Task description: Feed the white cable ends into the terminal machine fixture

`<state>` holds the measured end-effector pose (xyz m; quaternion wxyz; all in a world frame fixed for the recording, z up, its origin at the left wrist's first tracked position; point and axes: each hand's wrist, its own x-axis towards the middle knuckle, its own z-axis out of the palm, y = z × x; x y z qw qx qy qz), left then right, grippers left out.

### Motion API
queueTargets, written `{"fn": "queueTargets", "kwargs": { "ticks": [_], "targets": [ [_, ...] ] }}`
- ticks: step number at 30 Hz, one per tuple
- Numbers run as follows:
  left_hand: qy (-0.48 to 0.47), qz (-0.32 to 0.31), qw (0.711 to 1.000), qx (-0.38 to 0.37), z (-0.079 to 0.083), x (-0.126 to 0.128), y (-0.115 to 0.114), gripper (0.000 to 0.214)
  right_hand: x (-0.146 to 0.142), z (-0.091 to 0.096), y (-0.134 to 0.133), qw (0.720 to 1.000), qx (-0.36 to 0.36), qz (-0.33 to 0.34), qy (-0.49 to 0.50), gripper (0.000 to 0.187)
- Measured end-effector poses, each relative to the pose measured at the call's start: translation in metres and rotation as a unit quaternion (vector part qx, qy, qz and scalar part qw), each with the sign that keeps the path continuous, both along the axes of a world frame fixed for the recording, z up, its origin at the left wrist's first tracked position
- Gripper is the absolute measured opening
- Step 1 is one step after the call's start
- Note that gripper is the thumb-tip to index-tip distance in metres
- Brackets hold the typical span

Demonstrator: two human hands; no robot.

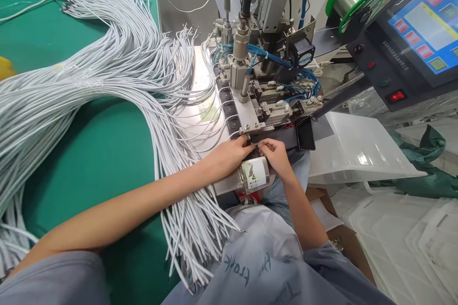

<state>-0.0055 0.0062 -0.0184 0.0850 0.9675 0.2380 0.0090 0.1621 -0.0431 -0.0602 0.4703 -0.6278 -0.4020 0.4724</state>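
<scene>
My left hand (229,155) and my right hand (276,155) meet at the front of a small machine (257,100). Both hands pinch a thin white cable end (253,143) right at the machine's lower edge, fingers pressed together. A white warning label (255,174) sits on the machine's front, just below my hands. A large bundle of white cables (107,76) fans across the green mat (103,152) to the left, its loose ends (193,233) hanging under my left forearm.
A touch-screen control panel (418,28) with red buttons stands at the right. A green wire spool (352,0) sits behind the machine. A white plastic chute (358,147) slopes away right of it. A black phone (305,132) lies by the machine. White trays (404,238) lie below right.
</scene>
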Motion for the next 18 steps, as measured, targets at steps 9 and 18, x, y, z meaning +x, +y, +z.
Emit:
{"fn": "queueTargets", "kwargs": {
  "ticks": [9,18],
  "targets": [
    [0.011,-0.03,0.999,0.032,-0.0017,0.0002,0.0024,0.032,0.0022,-0.0003,0.0054,1.0,-0.012,0.018,0.003,0.014],
    [0.041,-0.028,0.998,0.034,0.0041,0.0013,-0.0003,0.032,0.0004,-0.0023,0.005,0.998,-0.032,-0.008,0.049,0.021]
  ]
}}
